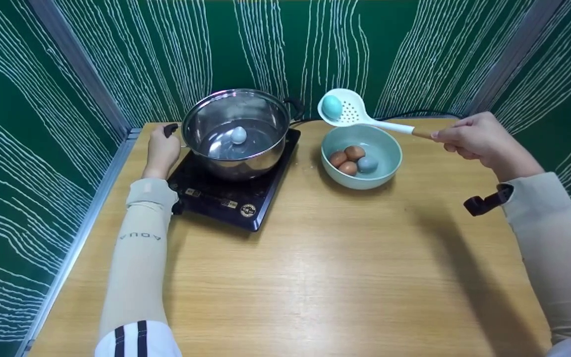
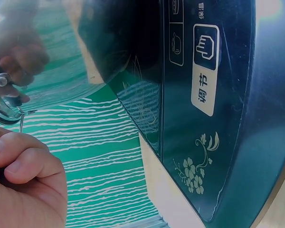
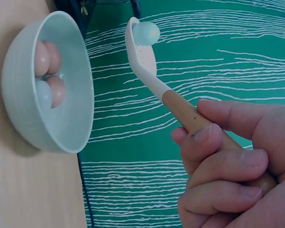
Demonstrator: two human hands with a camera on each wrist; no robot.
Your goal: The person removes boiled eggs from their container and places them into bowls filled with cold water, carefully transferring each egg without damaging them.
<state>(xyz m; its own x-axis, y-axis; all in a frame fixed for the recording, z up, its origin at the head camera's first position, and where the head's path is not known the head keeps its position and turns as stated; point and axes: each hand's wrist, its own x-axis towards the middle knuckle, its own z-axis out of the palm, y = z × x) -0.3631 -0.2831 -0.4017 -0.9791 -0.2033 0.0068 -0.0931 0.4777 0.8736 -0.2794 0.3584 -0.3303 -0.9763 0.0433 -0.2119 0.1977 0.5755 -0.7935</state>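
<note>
My right hand (image 1: 481, 141) grips the wooden handle (image 3: 185, 109) of a white slotted spoon (image 1: 352, 109). A pale turquoise egg (image 1: 332, 107) rests in its perforated bowl, held above the back rim of a light green bowl (image 1: 389, 166). Inside that bowl lie several brown eggs (image 1: 348, 168) and one bluish egg (image 1: 367, 164). On the left, my left hand (image 1: 162, 151) holds the black side handle (image 1: 170, 130) of a steel pot (image 1: 241, 168). Clear liquid and one pale egg (image 1: 238, 135) are in the pot. In the left wrist view, curled fingers (image 2: 28, 164) show beside the pot wall.
The pot stands on a black induction cooker (image 1: 216, 203) with printed labels on its front. A dark cable (image 1: 414, 114) runs along the back of the wooden table (image 1: 315, 277). Green panels with white lines (image 1: 265, 44) enclose the table at the back and sides.
</note>
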